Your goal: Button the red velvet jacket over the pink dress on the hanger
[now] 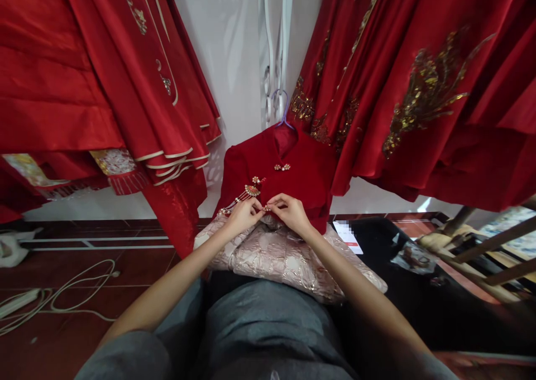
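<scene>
A dark red velvet jacket (295, 187) with a stand collar hangs in front of me on a purple hanger (285, 107). Its lower front reaches my lap. At its front edge, my left hand (246, 215) and my right hand (290, 212) meet, both pinching a small gold ornamental clasp (266, 208) from either side. Fingertips partly cover it, so I cannot tell whether it is fastened. Just above my left hand sits a fan-shaped brooch (252, 190) with beaded tassels. Nearer the collar is another jewelled clasp (282, 167). Pale pink brocade fabric (288, 263) lies across my lap beneath my hands.
Red embroidered garments (138, 90) hang on the left, and red sequinned ones (422, 101) on the right. To my right is a black surface (377, 290) with a card (347, 237) and a plastic bag (414, 257). White cables (79, 282) lie on the floor at left.
</scene>
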The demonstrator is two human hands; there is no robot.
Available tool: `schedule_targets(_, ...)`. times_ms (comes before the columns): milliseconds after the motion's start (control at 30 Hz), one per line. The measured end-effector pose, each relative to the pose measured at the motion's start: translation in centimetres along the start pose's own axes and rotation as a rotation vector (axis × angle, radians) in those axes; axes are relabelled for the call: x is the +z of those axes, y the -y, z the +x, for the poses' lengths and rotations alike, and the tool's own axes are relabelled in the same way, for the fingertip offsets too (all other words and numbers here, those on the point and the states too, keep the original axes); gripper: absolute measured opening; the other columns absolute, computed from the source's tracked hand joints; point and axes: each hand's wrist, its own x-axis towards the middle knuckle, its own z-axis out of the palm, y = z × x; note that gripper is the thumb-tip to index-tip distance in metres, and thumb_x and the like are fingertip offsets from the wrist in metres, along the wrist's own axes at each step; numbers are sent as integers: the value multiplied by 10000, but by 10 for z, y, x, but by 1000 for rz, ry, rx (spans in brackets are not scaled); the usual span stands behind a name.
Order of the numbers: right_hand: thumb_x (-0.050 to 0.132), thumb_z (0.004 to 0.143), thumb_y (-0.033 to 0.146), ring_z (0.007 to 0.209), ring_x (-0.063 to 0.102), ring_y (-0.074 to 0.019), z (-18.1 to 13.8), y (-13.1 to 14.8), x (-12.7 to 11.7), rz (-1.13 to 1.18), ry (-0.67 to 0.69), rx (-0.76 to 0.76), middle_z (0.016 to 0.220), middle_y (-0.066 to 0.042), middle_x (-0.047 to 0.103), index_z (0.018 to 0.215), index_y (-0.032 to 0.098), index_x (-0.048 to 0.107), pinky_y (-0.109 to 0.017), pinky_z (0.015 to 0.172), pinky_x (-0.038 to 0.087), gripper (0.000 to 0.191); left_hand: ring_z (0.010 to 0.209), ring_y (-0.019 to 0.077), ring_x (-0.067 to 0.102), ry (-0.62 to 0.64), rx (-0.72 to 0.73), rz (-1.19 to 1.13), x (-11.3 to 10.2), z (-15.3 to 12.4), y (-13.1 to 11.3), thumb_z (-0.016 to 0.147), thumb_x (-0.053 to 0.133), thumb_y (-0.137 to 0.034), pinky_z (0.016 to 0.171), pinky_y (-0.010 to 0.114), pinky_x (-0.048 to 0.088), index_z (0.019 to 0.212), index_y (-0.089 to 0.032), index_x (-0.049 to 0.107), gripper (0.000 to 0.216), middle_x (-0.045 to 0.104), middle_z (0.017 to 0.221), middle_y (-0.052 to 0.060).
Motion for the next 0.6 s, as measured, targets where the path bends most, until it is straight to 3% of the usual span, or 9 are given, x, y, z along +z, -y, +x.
schedule_targets(233,653,791,281,750,668,-132,-2,-4,4,-43,-8,-59,891,-35,698,887,189,667,-238,703,536,134,608,141,638,17,44,-34,0,-1,1,819,586,-341,543,212,445,827,-159,651,194,684,689,21)
schedule_targets(367,642,802,300,754,666,-136,-3,-8,7,-57,-38,-45,922,-42,690,905,195,662,-246,700,541,148,609,125,619,14,81,-68,5,1,10,830,561,-306,571,214,460,845,-157,646,172,673,721,18)
schedule_targets(600,626,809,300,768,673,-139,-4,-7,6,-28,-58,-18,938,-50,696,893,189,659,-245,702,546,143,712,104,586,-66,227,-35,13,0,15,829,558,-257,681,238,488,875,-172,642,128,579,981,52)
